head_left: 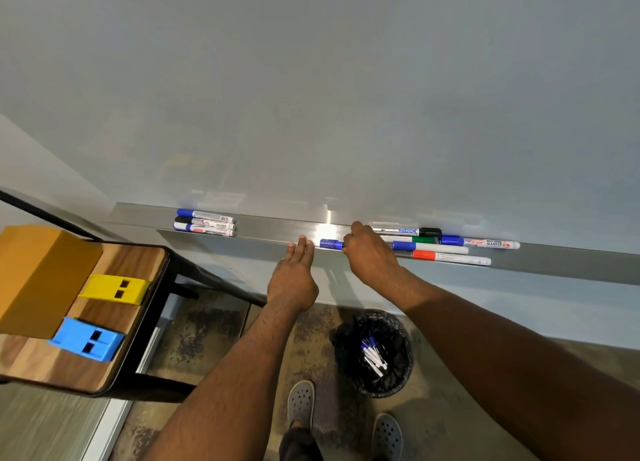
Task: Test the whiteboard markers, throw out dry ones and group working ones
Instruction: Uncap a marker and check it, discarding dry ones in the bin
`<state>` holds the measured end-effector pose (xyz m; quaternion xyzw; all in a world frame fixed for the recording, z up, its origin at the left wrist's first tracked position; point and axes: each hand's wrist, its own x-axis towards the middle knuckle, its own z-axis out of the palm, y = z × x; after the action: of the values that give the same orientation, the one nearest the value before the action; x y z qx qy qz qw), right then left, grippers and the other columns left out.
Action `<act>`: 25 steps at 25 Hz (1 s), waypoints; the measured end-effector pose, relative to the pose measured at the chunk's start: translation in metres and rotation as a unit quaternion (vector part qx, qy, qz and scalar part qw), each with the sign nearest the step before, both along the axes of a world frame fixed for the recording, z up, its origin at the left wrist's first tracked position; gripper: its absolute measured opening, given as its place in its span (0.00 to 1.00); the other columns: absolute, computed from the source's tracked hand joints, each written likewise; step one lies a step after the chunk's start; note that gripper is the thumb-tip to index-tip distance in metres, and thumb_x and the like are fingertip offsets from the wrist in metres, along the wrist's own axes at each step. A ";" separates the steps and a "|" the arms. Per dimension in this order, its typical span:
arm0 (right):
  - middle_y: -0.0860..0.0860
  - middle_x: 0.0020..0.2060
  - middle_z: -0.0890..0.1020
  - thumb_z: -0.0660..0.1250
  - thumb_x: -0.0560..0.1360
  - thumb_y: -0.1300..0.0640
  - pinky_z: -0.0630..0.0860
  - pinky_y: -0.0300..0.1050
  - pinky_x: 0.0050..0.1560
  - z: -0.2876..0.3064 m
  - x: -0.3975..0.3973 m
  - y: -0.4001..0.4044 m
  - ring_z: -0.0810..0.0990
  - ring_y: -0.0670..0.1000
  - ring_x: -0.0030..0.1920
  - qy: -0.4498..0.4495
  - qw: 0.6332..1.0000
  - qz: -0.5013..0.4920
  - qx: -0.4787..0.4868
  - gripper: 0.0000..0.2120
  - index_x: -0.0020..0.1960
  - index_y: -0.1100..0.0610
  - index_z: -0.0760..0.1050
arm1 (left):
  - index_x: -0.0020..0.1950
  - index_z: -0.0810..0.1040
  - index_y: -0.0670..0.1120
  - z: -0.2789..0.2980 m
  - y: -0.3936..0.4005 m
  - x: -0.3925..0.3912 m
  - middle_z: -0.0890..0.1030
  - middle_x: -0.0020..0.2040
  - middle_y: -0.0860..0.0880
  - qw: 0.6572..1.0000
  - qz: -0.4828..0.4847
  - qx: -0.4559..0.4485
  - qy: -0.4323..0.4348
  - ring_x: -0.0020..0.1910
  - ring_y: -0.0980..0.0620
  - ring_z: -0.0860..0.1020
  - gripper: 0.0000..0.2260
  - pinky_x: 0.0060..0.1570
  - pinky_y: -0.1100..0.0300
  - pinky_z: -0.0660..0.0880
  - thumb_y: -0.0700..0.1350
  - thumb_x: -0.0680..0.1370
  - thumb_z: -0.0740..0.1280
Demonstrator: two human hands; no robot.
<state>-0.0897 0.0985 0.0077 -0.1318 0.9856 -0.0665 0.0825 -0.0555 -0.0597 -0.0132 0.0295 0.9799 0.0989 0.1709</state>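
Below, a waste bin (375, 353) holds discarded markers (373, 355).

right hand (369, 252) grips blue marker (330, 244) | left hand (294, 273) open

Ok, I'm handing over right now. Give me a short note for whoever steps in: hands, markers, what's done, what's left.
Left hand: open, holding nothing, fingertips at the tray edge.
Right hand: gripping a blue-capped marker on the tray.
Three markers sit grouped at the tray's left end.
A loose pile of markers lies to the right of the hands.
The bin on the floor below already holds several discarded markers.
Left: test the marker in hand, then the right pile; bin dry ones, add working ones to the left group.
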 end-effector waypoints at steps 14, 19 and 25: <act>0.55 0.57 0.78 0.71 0.75 0.56 0.73 0.48 0.58 -0.001 -0.010 -0.004 0.74 0.54 0.59 -0.014 0.999 -0.043 -0.028 0.20 0.65 0.56 0.71 | 0.64 0.76 0.47 0.009 0.005 -0.043 0.80 0.57 0.48 0.984 -0.104 0.016 0.145 0.55 0.49 0.76 0.13 0.55 0.55 0.75 0.44 0.80 0.63; 0.55 0.57 0.77 0.68 0.76 0.56 0.69 0.48 0.59 -0.001 -0.009 0.002 0.72 0.54 0.57 0.021 1.000 0.014 -0.015 0.16 0.63 0.56 0.74 | 0.56 0.81 0.44 0.005 -0.020 -0.055 0.80 0.53 0.46 0.988 -0.063 0.075 0.120 0.49 0.49 0.77 0.08 0.50 0.57 0.74 0.41 0.78 0.67; 0.53 0.52 0.77 0.62 0.80 0.54 0.73 0.49 0.50 0.023 -0.001 0.015 0.76 0.52 0.48 -0.001 0.956 -0.103 -0.275 0.09 0.58 0.56 0.75 | 0.60 0.80 0.43 0.022 -0.052 -0.035 0.83 0.54 0.46 0.961 0.127 0.195 0.147 0.51 0.49 0.79 0.12 0.51 0.58 0.73 0.44 0.78 0.68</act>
<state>-0.0904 0.1131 0.0310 -0.0475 0.9373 -0.3433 0.0369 -0.0903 -0.1115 0.0089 -0.0480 0.9517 0.3031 0.0018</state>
